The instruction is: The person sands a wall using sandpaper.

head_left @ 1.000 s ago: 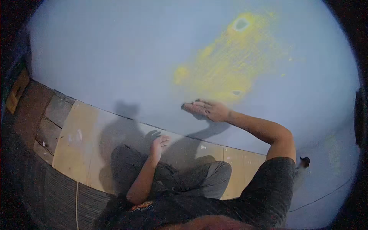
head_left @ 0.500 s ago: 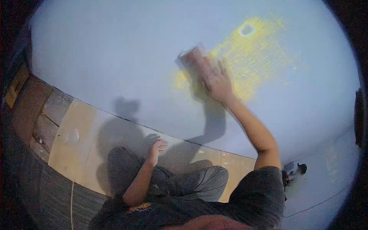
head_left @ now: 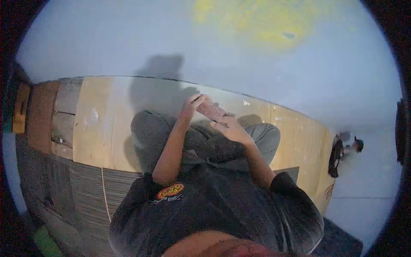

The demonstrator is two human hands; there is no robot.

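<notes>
Mid-frame, a cross-legged person's left hand (head_left: pixel 189 109) and right hand (head_left: pixel 234 129) hold opposite ends of a reddish block (head_left: pixel 210 109), below a yellow patch (head_left: pixel 265 21) at the frame's top.

The dim, grainy view bows at its edges (fisheye-fashion, with blackened corners), while a soft dark shadow (head_left: pixel 156 77) falls across the pale wall (head_left: pixel 107 43).

The head camera looks forward and down, from above the shirt (head_left: pixel 239 210).
</notes>
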